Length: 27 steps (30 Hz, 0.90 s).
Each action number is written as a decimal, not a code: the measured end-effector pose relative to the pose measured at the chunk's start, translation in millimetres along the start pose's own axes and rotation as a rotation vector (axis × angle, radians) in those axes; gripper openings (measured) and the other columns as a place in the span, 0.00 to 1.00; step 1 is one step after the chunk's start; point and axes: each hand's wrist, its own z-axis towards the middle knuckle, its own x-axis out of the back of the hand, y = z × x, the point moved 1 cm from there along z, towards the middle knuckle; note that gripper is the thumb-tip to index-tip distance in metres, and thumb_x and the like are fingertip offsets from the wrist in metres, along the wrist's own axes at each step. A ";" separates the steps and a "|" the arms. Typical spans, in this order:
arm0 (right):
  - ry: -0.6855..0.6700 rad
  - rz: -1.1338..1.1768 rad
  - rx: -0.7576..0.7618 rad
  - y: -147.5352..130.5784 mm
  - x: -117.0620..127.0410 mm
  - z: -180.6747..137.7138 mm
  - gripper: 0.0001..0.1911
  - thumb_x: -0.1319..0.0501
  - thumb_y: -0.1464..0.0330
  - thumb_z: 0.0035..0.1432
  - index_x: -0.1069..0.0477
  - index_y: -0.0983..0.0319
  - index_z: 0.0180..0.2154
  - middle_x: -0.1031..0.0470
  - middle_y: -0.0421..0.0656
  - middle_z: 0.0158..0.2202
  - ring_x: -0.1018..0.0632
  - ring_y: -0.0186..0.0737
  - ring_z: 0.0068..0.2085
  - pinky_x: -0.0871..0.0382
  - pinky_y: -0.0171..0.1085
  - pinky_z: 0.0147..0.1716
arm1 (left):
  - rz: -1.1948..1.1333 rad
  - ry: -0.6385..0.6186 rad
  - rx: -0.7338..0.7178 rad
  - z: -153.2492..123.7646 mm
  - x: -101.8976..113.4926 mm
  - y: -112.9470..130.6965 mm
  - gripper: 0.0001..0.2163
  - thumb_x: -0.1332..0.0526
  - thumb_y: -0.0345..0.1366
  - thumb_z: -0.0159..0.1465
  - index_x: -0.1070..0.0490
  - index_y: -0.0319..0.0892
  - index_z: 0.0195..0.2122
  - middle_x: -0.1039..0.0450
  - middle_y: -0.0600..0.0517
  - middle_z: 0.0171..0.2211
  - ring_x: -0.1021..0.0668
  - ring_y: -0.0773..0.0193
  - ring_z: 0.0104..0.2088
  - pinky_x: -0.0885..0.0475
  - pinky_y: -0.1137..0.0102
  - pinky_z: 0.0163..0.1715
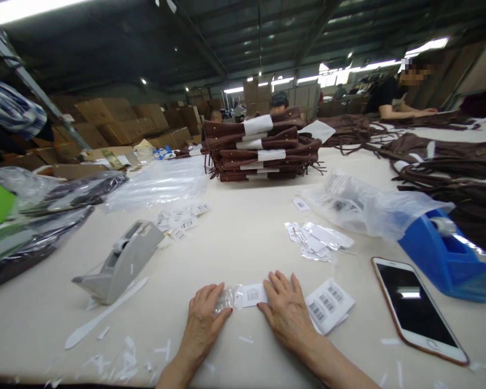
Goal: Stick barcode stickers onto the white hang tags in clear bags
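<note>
My left hand [204,319] and my right hand [287,310] rest on the white table [243,243] near its front edge. Between them lies a small white barcode tag [251,295] in a clear plastic sleeve. The left fingertips pinch the sleeve's left end. The right hand lies flat, its fingers spread, touching the tag's right end. A sheet of barcode stickers [329,305] lies just right of my right hand.
A grey tape dispenser [119,262] stands left, a blue one [445,254] right, a phone [417,308] beside it. Loose tags [316,240], clear bags [360,205] and a stack of brown goods [261,146] lie farther back. Other people work at the far side.
</note>
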 end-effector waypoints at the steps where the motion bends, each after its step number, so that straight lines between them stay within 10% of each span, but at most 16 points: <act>1: 0.001 0.010 -0.002 -1.2 -0.7 1.0 0.19 0.47 0.64 0.57 0.35 0.64 0.49 0.36 0.50 0.55 0.40 0.53 0.57 0.55 0.55 0.56 | -0.040 -0.023 0.014 0.9 -1.8 -0.9 0.19 0.40 0.37 0.54 0.34 0.42 0.47 0.29 0.45 0.43 0.28 0.54 0.45 0.32 0.56 0.44; 11: 0.042 0.178 0.055 -16.4 -10.6 7.3 0.17 0.48 0.66 0.57 0.35 0.59 0.49 0.34 0.45 0.54 0.39 0.50 0.56 0.55 0.53 0.56 | -0.170 -0.223 0.090 24.4 5.3 19.7 0.17 0.40 0.31 0.49 0.33 0.41 0.42 0.31 0.48 0.40 0.30 0.57 0.42 0.35 0.60 0.44; 19: 0.090 0.293 -0.003 -12.0 -6.1 8.8 0.16 0.42 0.71 0.50 0.34 0.61 0.44 0.32 0.46 0.50 0.37 0.47 0.55 0.55 0.49 0.56 | -0.307 -0.385 0.275 52.9 2.6 19.3 0.06 0.40 0.29 0.42 0.35 0.41 0.23 0.36 0.56 0.22 0.33 0.66 0.25 0.39 0.71 0.25; 27: 0.100 0.544 -0.115 -8.3 5.0 1.9 0.13 0.49 0.72 0.56 0.33 0.62 0.44 0.26 0.46 0.39 0.27 0.42 0.40 0.36 0.39 0.41 | -0.647 -0.451 0.384 54.5 18.6 37.0 0.08 0.40 0.30 0.42 0.39 0.41 0.24 0.40 0.62 0.15 0.37 0.72 0.18 0.44 0.75 0.20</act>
